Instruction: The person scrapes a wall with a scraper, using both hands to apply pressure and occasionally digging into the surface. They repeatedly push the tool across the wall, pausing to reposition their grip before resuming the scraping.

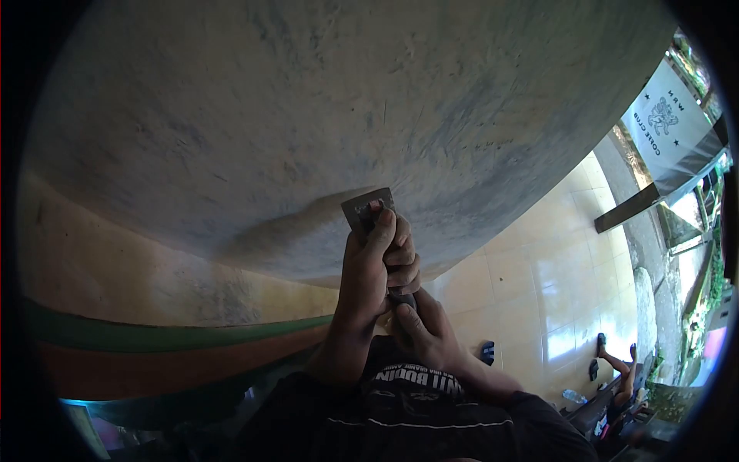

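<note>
A dark plastering trowel (357, 209) with a flat rectangular blade is held out in front of my chest, its upper end right at the grey plastered wall (308, 115). My left hand (382, 258) is wrapped around the trowel near that upper end, thumb lying along it. Lower down, my right hand (426, 329) closes on the trowel's near end, thumb on top. Most of the tool's middle is hidden by my fingers. The wall carries streaks, scuffs and darker patches, and a shadow falls on it left of the blade.
Tiled floor (512, 289) stretches to the right, with a sandal (487, 353) on it. A seated person's leg (622, 375) and a plastic bottle (573, 396) show at lower right. A white banner (668, 119) hangs outside. Green and brown bands (177, 336) run along the lower left.
</note>
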{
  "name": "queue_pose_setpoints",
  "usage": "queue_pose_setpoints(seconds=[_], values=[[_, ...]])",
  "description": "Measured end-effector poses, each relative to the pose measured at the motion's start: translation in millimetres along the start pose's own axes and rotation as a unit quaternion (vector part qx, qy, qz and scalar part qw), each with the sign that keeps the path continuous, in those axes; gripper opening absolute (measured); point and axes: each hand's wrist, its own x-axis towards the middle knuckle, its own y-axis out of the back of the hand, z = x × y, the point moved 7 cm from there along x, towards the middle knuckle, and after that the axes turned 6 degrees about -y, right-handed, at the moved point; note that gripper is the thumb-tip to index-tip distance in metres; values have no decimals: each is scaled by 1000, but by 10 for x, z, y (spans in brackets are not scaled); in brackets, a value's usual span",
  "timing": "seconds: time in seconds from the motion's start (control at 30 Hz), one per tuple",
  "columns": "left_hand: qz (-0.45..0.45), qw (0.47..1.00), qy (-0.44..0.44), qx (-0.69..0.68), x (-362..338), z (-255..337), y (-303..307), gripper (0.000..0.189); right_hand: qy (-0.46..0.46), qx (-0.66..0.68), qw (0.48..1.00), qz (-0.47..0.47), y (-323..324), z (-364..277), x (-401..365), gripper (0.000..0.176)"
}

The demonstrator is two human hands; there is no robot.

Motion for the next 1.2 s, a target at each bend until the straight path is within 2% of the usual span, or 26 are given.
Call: queue_pose_setpoints(seconds=[0.13,0.2,0.3,0.43,0.53,0.67,0.77,0.9,1.0,1.2], values=[[-17,999,-41,17,103,191,-231,36,-10,-39,999,22,58,-224,51,29],[0,999,-33,7,72,177,-231,36,24,-88,995,26,31,-398,14,28],[17,999,-29,4,54,111,-152,36,2,-90,996,25,68,-171,5,28],[-6,1000,-28,-3,88,175,-252,35,-31,-89,995,12,76,-305,-14,29],[1,999,-35,-9,51,198,-296,35,-13,-110,994,3,97,-415,-27,28],[23,999,-30,-5,-5,67,-119,33,-8,-86,996,11,83,-249,-56,29],[16,999,-28,-31,-14,51,-109,32,-29,-105,994,10,57,-282,-70,31],[37,997,-63,-11,23,18,-54,32,4,-160,987,32,120,-223,-41,32],[30,998,-53,-9,7,2,-17,32,24,-160,986,39,92,-248,-17,31],[40,997,-64,-4,2,37,-69,32,-16,-166,985,42,100,-223,-61,30]])
